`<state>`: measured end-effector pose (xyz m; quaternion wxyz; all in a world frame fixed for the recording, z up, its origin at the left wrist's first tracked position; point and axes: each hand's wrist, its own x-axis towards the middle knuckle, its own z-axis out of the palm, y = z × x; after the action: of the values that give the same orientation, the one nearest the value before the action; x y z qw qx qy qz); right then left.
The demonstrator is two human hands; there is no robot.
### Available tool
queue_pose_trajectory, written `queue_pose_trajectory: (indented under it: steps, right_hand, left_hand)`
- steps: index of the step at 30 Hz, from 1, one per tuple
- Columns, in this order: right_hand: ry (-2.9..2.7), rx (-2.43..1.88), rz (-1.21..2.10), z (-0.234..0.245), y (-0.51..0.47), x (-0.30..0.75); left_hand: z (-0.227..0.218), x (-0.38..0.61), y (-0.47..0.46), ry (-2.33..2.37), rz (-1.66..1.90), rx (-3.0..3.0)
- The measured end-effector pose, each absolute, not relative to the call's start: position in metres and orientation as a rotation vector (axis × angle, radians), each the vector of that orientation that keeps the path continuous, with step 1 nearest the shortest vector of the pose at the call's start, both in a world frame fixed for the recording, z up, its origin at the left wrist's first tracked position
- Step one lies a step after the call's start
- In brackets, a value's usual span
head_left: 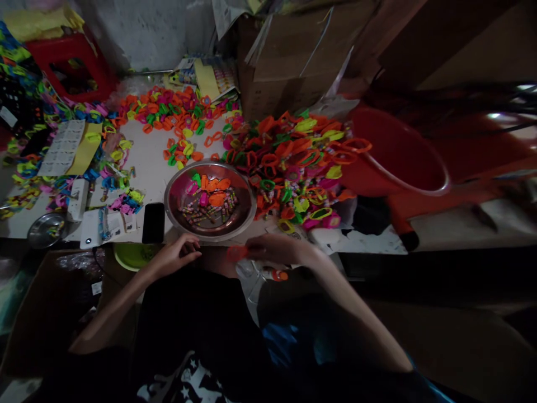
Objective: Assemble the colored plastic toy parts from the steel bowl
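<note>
My right hand point(274, 249) is just in front of the table's front edge, slightly blurred, its fingers closed on an orange plastic loop piece point(237, 254). My left hand point(183, 252) is at the near rim of a metal bowl point(168, 204), thumb and fingers apart; I make out nothing between them. Inside the bowl are orange, pink and green plastic pieces point(216, 190) and many thin patterned sticks point(204, 215). A large heap of orange, pink, green and yellow loop pieces point(289, 162) lies right of the bowl.
A black phone point(153, 223) lies left of the bowl, beside a white power strip point(78, 200) and a small metal dish point(45, 230). More coloured pieces point(172, 109) spread behind. Cardboard boxes point(293, 56), a red basin point(403, 151) and a red stool point(69, 64) surround the work area.
</note>
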<state>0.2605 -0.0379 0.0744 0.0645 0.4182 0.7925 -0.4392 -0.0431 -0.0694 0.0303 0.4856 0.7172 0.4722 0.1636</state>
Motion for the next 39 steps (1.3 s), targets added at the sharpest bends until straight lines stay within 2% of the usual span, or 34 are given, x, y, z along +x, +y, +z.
queue_pose_trajectory:
  steps: [3, 5, 7, 8, 11, 12, 18, 27, 39]
  right_hand:
    - [2.628, 1.905, -0.909, 0.092, 0.003, 0.296]
    - [2.635, 2.437, -0.382, 0.100, 0.024, 0.303]
    - [2.537, 2.699, 0.033, 0.098, 0.037, 0.292]
    - [2.497, 2.678, 0.054, 0.092, 0.040, 0.281]
    - [2.346, 2.154, -0.431, 0.057, 0.042, 0.233]
    - [2.350, 2.043, -0.490, 0.042, 0.041, 0.218]
    - [2.226, 1.913, -0.522, -0.020, 0.041, 0.167]
    - [2.068, 2.003, -0.432, -0.036, 0.046, 0.162]
    - [2.111, 1.983, -0.636, -0.045, 0.066, 0.150]
  left_hand:
    - [0.006, -0.054, -0.068, 1.239, 0.420, 1.738]
    - [-0.005, -0.056, -0.069, 1.257, 0.399, 1.776]
    - [-0.016, -0.055, -0.071, 1.265, 0.374, 1.824]
    - [-0.022, -0.054, -0.071, 1.266, 0.365, 1.848]
    - [-0.047, -0.052, -0.065, 1.312, 0.396, 1.983]
    - [-0.057, -0.052, -0.061, 1.339, 0.417, 2.034]
    - [-0.108, -0.059, -0.037, 1.500, 0.446, 2.152]
    - [-0.131, -0.052, -0.039, 1.701, 0.420, 2.192]
    - [-0.134, -0.049, -0.041, 1.686, 0.406, 2.293]
